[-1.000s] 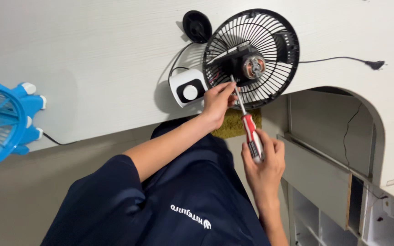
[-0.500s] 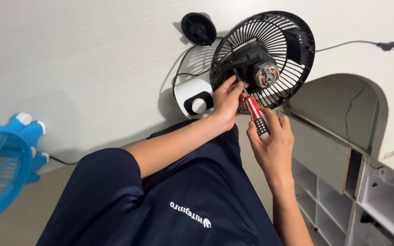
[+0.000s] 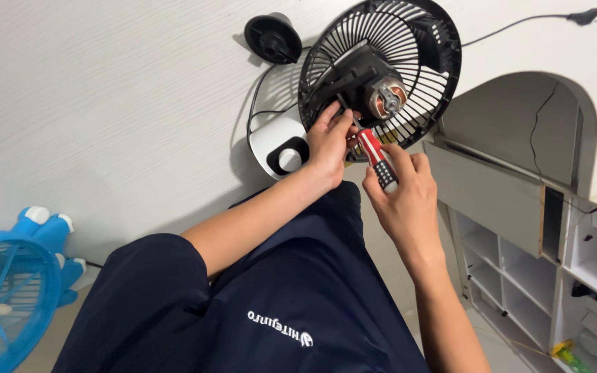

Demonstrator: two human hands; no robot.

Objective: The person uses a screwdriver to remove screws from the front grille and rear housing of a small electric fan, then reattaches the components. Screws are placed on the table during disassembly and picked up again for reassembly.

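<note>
Nearest the camera, the right hand (image 3: 401, 197) grips a screwdriver (image 3: 376, 159) by its red and black handle, the shaft angled up towards the black fan (image 3: 381, 69). Just beyond, the left hand (image 3: 329, 141) closes its fingertips on the fan's motor housing (image 3: 354, 69) (beside the exposed copper motor (image 3: 385, 97)). The fan lies in the upper centre of the frame on the white surface (image 3: 105, 103), its white base (image 3: 278, 141) at the left wrist. A blue fan (image 3: 5, 304) sits lower left.
</note>
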